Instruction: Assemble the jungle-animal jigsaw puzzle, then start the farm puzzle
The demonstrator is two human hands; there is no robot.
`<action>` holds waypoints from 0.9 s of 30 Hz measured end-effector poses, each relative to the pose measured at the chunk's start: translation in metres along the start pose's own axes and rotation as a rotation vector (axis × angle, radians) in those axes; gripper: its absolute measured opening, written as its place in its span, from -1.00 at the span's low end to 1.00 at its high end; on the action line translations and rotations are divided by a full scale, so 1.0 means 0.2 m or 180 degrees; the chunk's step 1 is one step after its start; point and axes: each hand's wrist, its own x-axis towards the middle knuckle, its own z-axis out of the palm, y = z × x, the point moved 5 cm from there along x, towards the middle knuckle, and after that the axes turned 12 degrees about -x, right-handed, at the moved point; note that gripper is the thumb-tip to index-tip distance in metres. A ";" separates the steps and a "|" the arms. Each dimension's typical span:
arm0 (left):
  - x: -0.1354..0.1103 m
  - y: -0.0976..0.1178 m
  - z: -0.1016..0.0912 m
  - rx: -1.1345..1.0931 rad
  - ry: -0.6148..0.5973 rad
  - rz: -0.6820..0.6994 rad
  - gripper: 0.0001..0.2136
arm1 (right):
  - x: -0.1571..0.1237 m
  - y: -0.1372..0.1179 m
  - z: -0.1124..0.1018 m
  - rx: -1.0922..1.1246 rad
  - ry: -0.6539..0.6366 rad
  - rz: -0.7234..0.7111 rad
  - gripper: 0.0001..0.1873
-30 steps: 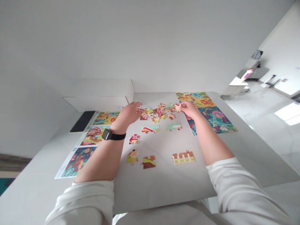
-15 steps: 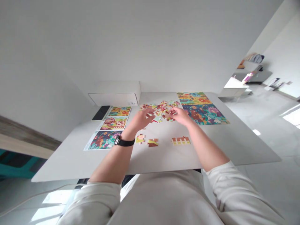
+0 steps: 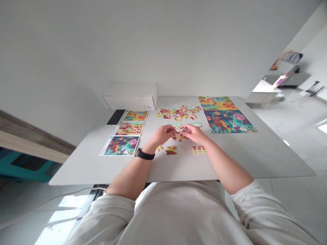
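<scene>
My left hand (image 3: 165, 134), with a black watch on its wrist, is closed in a pinch at the edge of a small puzzle piece. Opposite it, my right hand (image 3: 193, 133) pinches the brown and yellow puzzle pieces (image 3: 177, 136) between the two hands. The fingertips almost meet and partly cover these pieces. Below lie a brown and yellow joined pair (image 3: 171, 150), a fence strip (image 3: 198, 149) partly behind my right forearm, and a piece (image 3: 159, 148) beside my left wrist. Beyond my hands spreads a heap of loose puzzle pieces (image 3: 178, 113).
Three picture cards lie at the left, among them a farm picture (image 3: 129, 128). A black phone (image 3: 116, 117) and a white box (image 3: 130, 102) are behind them. Two larger pictures, including a dark forest one (image 3: 228, 121), lie at the right of the white table (image 3: 270, 153).
Both hands have drawn back from the heap towards me and come together, with puzzle pieces between the fingertips. The heap is now uncovered. The camera view has shifted slightly.
</scene>
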 end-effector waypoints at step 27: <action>-0.01 0.02 0.02 -0.0582 -0.0132 -0.0143 -0.64 | -0.01 0.04 0.00 0.0857 0.0414 0.0524 -0.49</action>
